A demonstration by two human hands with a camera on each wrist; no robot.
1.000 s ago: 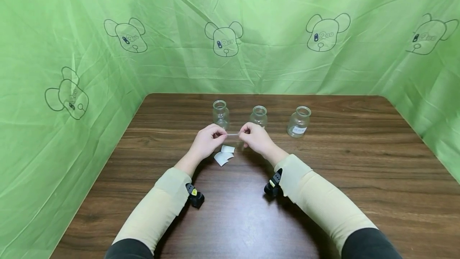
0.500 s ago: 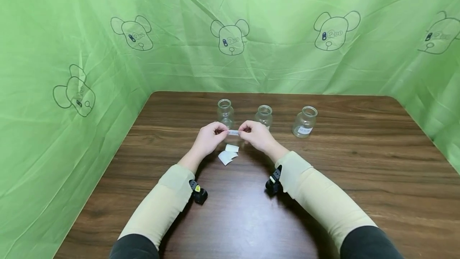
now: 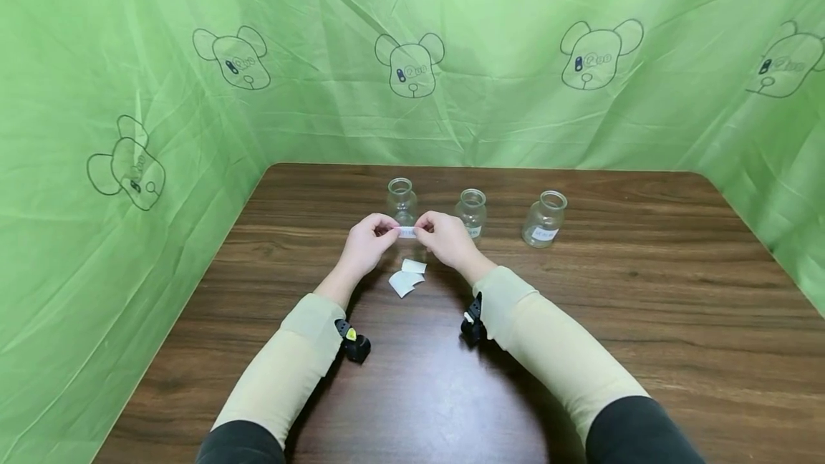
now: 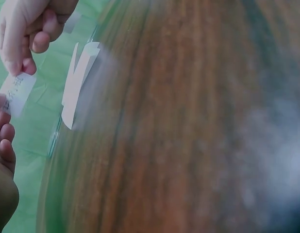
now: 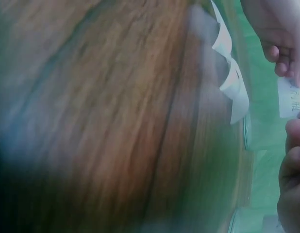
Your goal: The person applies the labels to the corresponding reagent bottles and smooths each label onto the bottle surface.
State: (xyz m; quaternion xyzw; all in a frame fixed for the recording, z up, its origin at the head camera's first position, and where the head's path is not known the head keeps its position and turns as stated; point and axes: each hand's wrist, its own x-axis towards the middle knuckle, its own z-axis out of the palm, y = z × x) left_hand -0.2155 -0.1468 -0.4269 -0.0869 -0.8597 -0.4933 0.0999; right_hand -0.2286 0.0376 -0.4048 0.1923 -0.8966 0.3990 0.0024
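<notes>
A small white label (image 3: 407,232) with dark writing is stretched between my two hands, in front of the left glass jar (image 3: 401,195). My left hand (image 3: 369,242) pinches one end between thumb and fingers. The other end is pinched by my right hand (image 3: 445,238). In the left wrist view the label (image 4: 19,92) shows handwritten characters, with fingertips at both ends. The right wrist view has the label (image 5: 288,97) at its right edge. Lower part of the left jar is behind the label and hands.
A middle glass jar (image 3: 473,210) and a right glass jar (image 3: 545,217) each bear a white label. Curled white paper pieces (image 3: 406,279) lie on the wooden table (image 3: 644,306) just below the hands. A green cloth (image 3: 490,120) encloses the table.
The label has tilted from edge-on to showing its written face. Both hands have moved slightly farther from me and left, bringing it in front of the left jar.
</notes>
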